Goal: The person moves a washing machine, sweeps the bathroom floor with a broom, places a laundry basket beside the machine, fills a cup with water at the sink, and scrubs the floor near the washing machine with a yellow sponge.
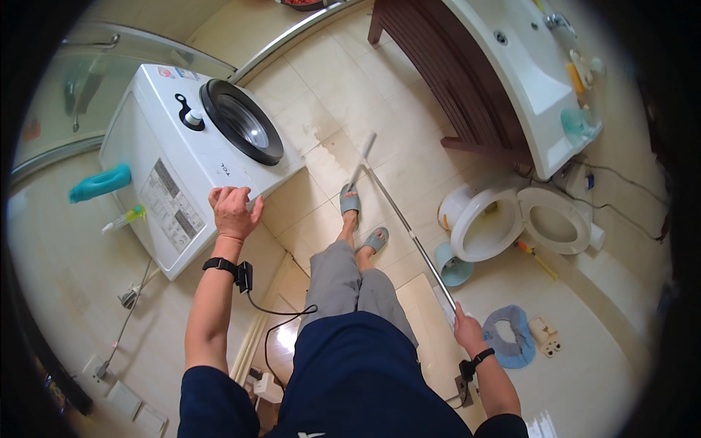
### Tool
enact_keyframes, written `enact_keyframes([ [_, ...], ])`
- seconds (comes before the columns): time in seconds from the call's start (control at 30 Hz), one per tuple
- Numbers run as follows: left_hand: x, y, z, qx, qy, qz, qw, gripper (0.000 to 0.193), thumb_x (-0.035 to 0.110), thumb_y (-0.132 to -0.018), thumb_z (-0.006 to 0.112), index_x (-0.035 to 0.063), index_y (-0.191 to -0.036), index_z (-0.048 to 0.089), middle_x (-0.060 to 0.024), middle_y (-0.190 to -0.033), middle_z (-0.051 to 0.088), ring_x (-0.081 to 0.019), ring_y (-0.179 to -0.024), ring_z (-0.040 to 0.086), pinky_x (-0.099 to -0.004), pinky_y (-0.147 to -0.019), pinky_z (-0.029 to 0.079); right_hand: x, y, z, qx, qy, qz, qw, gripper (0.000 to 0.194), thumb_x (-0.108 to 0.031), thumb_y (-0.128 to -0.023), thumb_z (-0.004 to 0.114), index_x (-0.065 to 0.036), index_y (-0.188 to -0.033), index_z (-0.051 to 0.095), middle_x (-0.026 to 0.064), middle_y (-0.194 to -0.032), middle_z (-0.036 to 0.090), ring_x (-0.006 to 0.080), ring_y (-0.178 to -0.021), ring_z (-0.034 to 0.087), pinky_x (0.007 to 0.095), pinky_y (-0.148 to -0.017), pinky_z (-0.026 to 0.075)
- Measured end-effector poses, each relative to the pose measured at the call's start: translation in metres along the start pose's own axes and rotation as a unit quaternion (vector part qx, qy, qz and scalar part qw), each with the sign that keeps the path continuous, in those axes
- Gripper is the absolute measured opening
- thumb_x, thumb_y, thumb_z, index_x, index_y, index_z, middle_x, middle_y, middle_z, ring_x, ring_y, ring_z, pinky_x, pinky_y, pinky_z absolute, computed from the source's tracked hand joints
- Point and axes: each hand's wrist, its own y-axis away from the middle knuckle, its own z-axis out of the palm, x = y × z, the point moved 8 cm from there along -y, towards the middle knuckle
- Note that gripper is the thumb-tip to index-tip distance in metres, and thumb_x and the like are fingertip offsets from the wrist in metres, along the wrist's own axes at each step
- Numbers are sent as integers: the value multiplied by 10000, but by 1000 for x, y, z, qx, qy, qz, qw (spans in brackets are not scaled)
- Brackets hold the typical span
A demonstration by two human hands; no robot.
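My right hand (470,330) grips the upper end of a metal pole (411,232). The pole slants away across the tiles to a narrow crossbar head (368,150), like that of a floor squeegee or flat mop. This head lies on the floor just beyond my slippered foot (350,200), beside a wet, brownish patch (328,161). At the edge of a white TCL front-loading washing machine (197,159), my left hand (234,212) rests with bent fingers and nothing seen in it. The machine's round black-rimmed door (242,121) looks closed.
A teal bottle (101,183) and a small spray bottle (125,219) stand on the machine. To the right are a toilet with raised lid (487,224), a light-blue bin (453,266) and a washbasin (520,71) over a dark-red slatted cabinet (465,82). A cable (285,313) hangs from my left wrist.
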Motion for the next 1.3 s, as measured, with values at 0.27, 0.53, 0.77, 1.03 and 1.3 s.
enact_keyframes([
  [0.27, 7, 1, 6, -16, -32, 10, 999, 219, 301, -754, 795, 137, -808, 661, 23, -687, 609, -180, -778, 615, -410, -966, 379, -109, -128, 0, 30, -115, -44, 992, 472, -233, -1026, 485, -113, -1481, 451, 298, -859, 688, 492, -827, 669, 594, -762, 520],
  [0.53, 5, 3, 8, -7, -34, 13, 999, 227, 311, -747, 789, 140, -782, 643, 26, -661, 596, -182, -768, 613, -420, -965, 381, -277, -242, -59, 51, -225, -89, 969, 413, -227, -1026, 444, -83, -1410, 490, 344, -1048, 674, 500, -1007, 647, 563, -886, 522],
  [0.77, 4, 2, 7, -9, -27, 9, 1000, 243, 318, -728, 798, 145, -755, 628, 22, -659, 590, -186, -760, 604, -420, -960, 377, -235, -213, -63, 101, -216, -121, 964, 481, -214, -1020, 459, -153, -1498, 445, 299, -937, 680, 492, -875, 661, 580, -769, 520],
  [1.03, 4, -3, 2, -18, -22, -2, 1000, 275, 373, -744, 778, 145, -766, 627, -4, -683, 615, -199, -777, 596, -436, -973, 369, -85, -68, -35, 74, -143, -19, 987, 498, -222, -1012, 510, -148, -1501, 448, 301, -857, 685, 497, -818, 665, 589, -760, 522],
  [1.3, 3, -4, 5, -33, -18, -7, 999, 270, 352, -729, 794, 141, -793, 639, 11, -702, 617, -196, -784, 589, -440, -967, 366, -183, -192, -124, 103, -104, -42, 988, 464, -220, -1012, 493, -114, -1463, 491, 284, -883, 694, 468, -849, 677, 562, -762, 537],
])
